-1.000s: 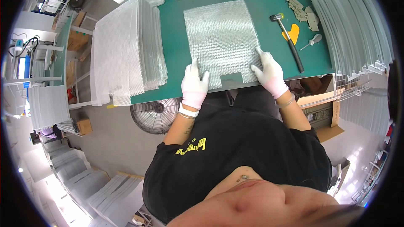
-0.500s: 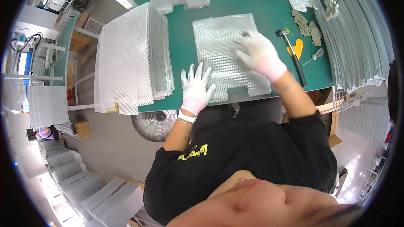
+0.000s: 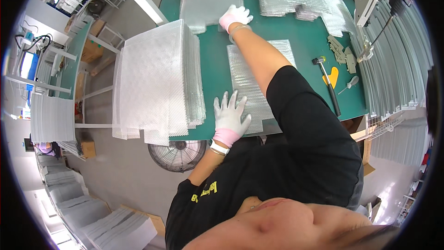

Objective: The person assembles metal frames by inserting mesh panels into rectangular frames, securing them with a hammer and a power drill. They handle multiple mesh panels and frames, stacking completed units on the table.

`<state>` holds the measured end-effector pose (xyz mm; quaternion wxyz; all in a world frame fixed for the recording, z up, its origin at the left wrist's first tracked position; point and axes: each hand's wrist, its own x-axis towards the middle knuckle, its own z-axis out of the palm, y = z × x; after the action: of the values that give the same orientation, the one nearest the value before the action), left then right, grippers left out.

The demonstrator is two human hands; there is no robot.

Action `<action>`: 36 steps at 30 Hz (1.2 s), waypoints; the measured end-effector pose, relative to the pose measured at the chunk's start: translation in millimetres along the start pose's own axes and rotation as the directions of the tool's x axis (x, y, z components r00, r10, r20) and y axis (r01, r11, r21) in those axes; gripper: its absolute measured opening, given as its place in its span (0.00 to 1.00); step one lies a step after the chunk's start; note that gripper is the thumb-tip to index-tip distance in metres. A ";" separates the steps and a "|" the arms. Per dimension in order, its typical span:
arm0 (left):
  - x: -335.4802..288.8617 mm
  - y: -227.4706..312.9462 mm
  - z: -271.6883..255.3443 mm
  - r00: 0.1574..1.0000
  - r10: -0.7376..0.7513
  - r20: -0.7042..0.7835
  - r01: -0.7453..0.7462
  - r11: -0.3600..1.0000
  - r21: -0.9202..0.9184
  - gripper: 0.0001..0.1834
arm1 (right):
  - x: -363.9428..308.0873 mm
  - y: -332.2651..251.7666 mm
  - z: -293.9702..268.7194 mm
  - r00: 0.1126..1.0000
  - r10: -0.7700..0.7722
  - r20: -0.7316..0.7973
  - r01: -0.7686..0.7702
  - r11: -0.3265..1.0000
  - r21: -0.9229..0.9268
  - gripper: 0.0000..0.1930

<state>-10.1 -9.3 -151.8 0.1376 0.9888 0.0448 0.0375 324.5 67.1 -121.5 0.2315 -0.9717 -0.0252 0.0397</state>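
My left grip [image 3: 229, 119], spread flat with nothing grasped, overlaps the left edge of the mesh sheet [image 3: 252, 88], perhaps steadying it on the worktop [image 3: 215, 65]. My right grip [image 3: 238, 17] reaches the far pale sheet's [image 3: 208, 2] side, fingers partly spread; whether they hold it, I cannot tell.

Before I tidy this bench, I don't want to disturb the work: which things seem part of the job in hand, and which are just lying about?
Seemingly in the job:
- middle mesh sheet, left hand spread at its left edge
- far pale sheeting, right hand at its near right corner

Apparently lying about, untouched:
- mallet
- yellow flat piece
- screwdriver
- beige pieces
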 end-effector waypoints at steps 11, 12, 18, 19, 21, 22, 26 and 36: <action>-0.5 -0.6 2.6 0.999 0.040 -0.025 -0.041 0.999 -0.015 0.33 | 91.2 -10.9 -73.9 0.676 -0.536 -0.506 0.719 0.332 0.610 0.26; -0.1 -1.5 3.9 0.999 0.037 -0.020 -0.038 0.999 -0.016 0.33 | 101.5 -11.2 -80.8 0.649 -0.558 -0.517 0.722 0.238 0.649 0.27; -3.7 -2.4 4.4 1.000 -0.001 -0.013 0.001 1.000 0.010 0.33 | 61.4 -0.8 -132.4 0.646 -0.633 -0.427 0.739 0.377 0.558 0.29; -4.7 -3.1 4.7 1.000 0.004 -0.019 -0.004 1.000 0.017 0.33 | 54.1 1.8 -130.8 0.630 -0.685 -0.367 0.767 0.472 0.436 0.29; -6.7 -3.3 8.1 1.000 0.001 -0.030 -0.001 1.000 0.025 0.33 | 43.8 7.1 -133.5 0.724 -0.629 -0.283 0.658 0.509 0.555 0.29; -4.9 -3.6 10.0 0.999 0.004 -0.039 -0.003 1.000 0.027 0.33 | 40.9 7.0 -132.2 0.745 -0.582 -0.325 0.632 0.462 0.622 0.28; -2.9 -3.6 10.0 0.998 0.018 -0.063 -0.015 0.999 0.049 0.33 | 36.7 11.8 -115.7 0.768 -0.580 -0.272 0.605 0.518 0.605 0.28; 7.5 -12.3 9.4 0.998 -0.048 0.029 0.051 0.993 -0.105 0.37 | -12.2 64.1 -154.3 0.668 -0.587 -0.458 0.672 0.210 0.710 0.26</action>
<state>-2.8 0.7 -163.7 0.1910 0.9791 0.0655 0.0232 328.1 -60.0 -12.4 0.6638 -0.6350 -0.3838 -0.0938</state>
